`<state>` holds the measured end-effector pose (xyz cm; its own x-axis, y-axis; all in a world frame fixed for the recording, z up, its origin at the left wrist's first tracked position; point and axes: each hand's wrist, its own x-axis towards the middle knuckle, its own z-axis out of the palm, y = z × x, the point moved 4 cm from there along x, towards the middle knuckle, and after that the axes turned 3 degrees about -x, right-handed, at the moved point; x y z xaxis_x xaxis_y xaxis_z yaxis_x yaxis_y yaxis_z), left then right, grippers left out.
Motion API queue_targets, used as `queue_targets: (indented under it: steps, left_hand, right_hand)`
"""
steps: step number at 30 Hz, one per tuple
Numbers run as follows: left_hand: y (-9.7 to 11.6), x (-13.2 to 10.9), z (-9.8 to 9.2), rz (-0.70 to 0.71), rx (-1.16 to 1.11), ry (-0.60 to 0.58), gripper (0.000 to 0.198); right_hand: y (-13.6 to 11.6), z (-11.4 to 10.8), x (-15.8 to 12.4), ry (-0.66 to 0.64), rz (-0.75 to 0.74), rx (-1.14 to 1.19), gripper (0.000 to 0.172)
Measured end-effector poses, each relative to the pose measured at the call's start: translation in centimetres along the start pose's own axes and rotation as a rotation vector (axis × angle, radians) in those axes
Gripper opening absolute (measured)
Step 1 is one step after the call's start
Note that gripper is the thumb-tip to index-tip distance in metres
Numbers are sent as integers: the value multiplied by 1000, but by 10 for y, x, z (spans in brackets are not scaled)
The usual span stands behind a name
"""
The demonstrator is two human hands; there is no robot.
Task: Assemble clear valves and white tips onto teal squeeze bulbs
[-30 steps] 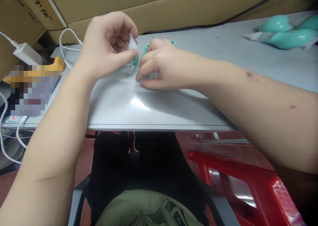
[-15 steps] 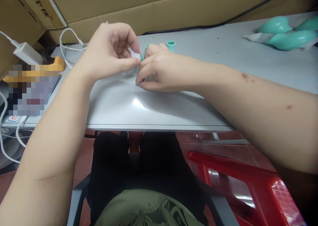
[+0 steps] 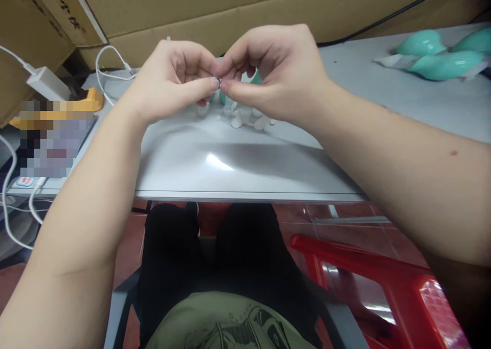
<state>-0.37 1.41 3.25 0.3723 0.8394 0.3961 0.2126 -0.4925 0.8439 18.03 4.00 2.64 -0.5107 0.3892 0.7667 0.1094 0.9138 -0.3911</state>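
Note:
My left hand point(image 3: 180, 78) and my right hand point(image 3: 274, 68) meet fingertip to fingertip above the grey table. Each is pinched closed, and between the tips shows something tiny and shiny that I cannot make out. Behind and below the fingers are teal pieces point(image 3: 255, 77), mostly hidden by my hands. Several small white and translucent pieces point(image 3: 237, 119) lie on the table just under my right hand.
Teal objects with white wrapping point(image 3: 447, 64) lie at the table's point(image 3: 245, 178) right. A white charger point(image 3: 48, 85), cables and a yellow item point(image 3: 90, 99) are at left. Cardboard point(image 3: 230, 12) stands behind; a red stool point(image 3: 364, 267) is below right.
My right hand has risen and turned so its fingertips meet my left's. The small pieces on the table are now uncovered. The white piece at my left fingers no longer shows there.

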Motion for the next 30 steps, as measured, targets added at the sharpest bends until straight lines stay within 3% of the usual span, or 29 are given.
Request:
queue_targets:
  steps: [9, 18, 30]
  left_hand:
    - [-8, 5, -1, -52, -316, -37, 14]
    - [-6, 5, -2, -154, -387, -9, 18]
    - [-2, 4, 2, -198, -420, 27, 21]
  right_hand:
    - [4, -2, 0, 87, -13, 56, 9]
    - [0, -5, -1, 131, -3, -35, 15]
    - [9, -5, 2, 149, 29, 33, 8]
